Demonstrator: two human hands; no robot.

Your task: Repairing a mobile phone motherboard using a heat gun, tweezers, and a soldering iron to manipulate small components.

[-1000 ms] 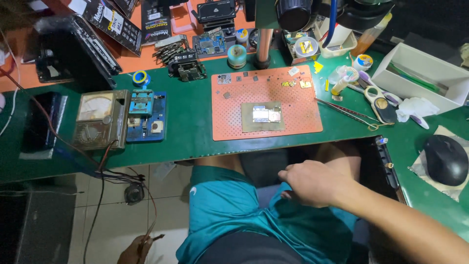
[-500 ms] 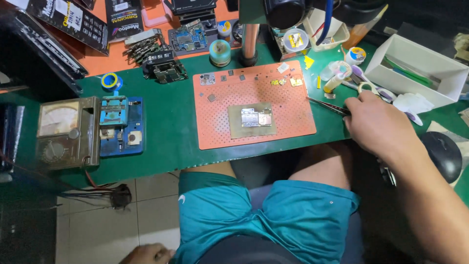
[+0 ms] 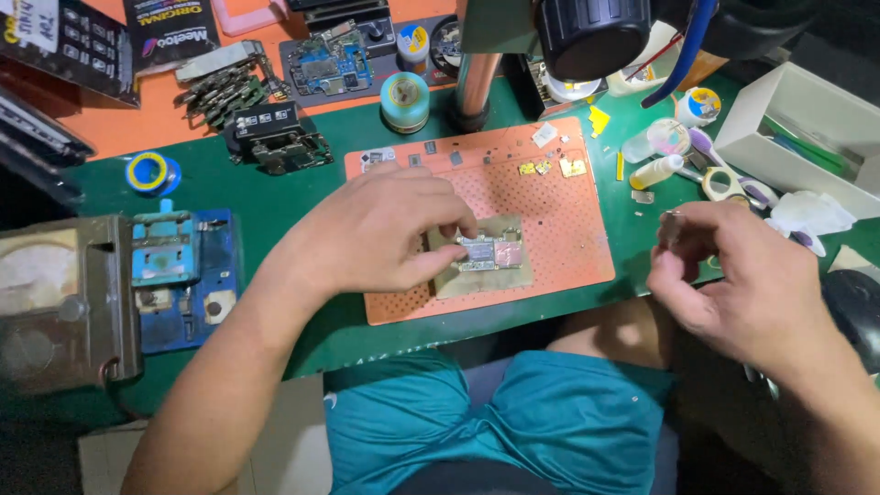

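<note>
An orange perforated mat [image 3: 568,229] lies on the green bench. On it sits a tan metal plate [image 3: 454,280] carrying a small circuit board [image 3: 489,251]. My left hand [image 3: 376,234] rests over the plate's left side, thumb and fingertips pinching the board's left edge. To the right of the mat, my right hand [image 3: 742,280] hovers above the bench edge. Its fingers are closed on a thin metal tool [image 3: 672,220] that looks like tweezers; only the tip shows. Several tiny chips [image 3: 550,167] lie along the mat's far edge.
A microscope column [image 3: 477,87] and black head [image 3: 596,37] stand behind the mat. White tray [image 3: 797,137], scissors [image 3: 733,188] and small bottles sit at the right, a mouse [image 3: 857,307] at far right. A blue fixture [image 3: 183,275] and a meter [image 3: 55,302] sit left.
My left hand came up from below the bench onto the board. My right hand went to the tools beside the mat, then drew back holding the thin metal tool. The view shifted closer.
</note>
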